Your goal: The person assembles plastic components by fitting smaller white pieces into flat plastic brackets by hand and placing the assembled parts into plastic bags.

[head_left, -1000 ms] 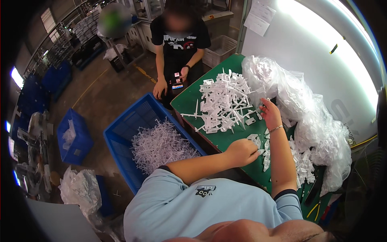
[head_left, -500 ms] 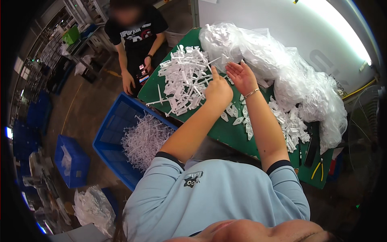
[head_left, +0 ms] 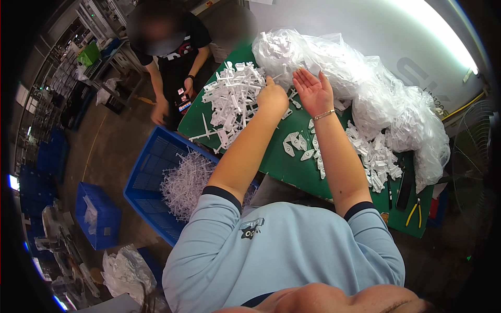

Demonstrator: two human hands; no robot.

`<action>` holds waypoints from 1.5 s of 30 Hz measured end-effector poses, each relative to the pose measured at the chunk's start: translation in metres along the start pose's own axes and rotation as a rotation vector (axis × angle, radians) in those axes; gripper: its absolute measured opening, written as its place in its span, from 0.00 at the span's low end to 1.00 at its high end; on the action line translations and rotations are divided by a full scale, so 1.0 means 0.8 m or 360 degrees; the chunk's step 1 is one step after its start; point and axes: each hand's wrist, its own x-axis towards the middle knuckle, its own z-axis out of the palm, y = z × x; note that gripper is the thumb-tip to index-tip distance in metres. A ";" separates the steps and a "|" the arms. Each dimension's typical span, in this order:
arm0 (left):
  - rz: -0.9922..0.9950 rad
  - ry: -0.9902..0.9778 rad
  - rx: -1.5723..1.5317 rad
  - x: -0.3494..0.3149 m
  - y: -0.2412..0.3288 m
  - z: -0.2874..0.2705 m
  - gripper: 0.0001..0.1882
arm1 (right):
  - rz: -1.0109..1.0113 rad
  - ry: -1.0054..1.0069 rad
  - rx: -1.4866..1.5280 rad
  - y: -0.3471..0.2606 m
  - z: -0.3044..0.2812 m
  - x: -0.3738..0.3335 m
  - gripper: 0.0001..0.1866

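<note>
white plastic pieces (head_left: 229, 99) sit in a loose tangled heap on the far left of the green table (head_left: 284, 168) — probably there so the left hand can reach them. left hand (head_left: 273, 97) is at the heap's right edge, index finger stretched out, other fingers curled; cannot tell if it pinches anything. right hand (head_left: 315, 95) is open just beside it, palm up and no piece visible on it, maybe turned that way to catch small parts. flat white plates (head_left: 295, 142) lie nearer the body, spread flat, likely so each stays separate. clear bags (head_left: 368, 86) line the back edge, seemingly leaving the middle free for work. yellow-handled pliers (head_left: 414, 213) lie at the right end — blue crate (head_left: 136, 180) with thin white sticks (head_left: 185, 182) stands beside the table's left end.
</note>
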 end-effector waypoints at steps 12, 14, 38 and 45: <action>0.0134 0.0403 -0.0280 -0.029 -0.004 0.001 0.23 | -0.0202 -0.0109 0.0005 -0.015 0.056 0.019 0.34; 0.0171 0.0363 -0.0199 -0.031 -0.005 -0.002 0.21 | -0.0235 -0.0127 -0.0022 -0.021 0.062 0.023 0.35; 0.0233 -0.0104 0.0180 0.168 -0.058 -0.162 0.20 | 0.0011 -0.0277 -0.0203 -0.019 0.055 -0.024 0.34; 0.0574 -0.0491 0.0359 0.215 -0.076 -0.109 0.19 | 0.0022 -0.0236 -0.0201 -0.021 0.045 -0.029 0.33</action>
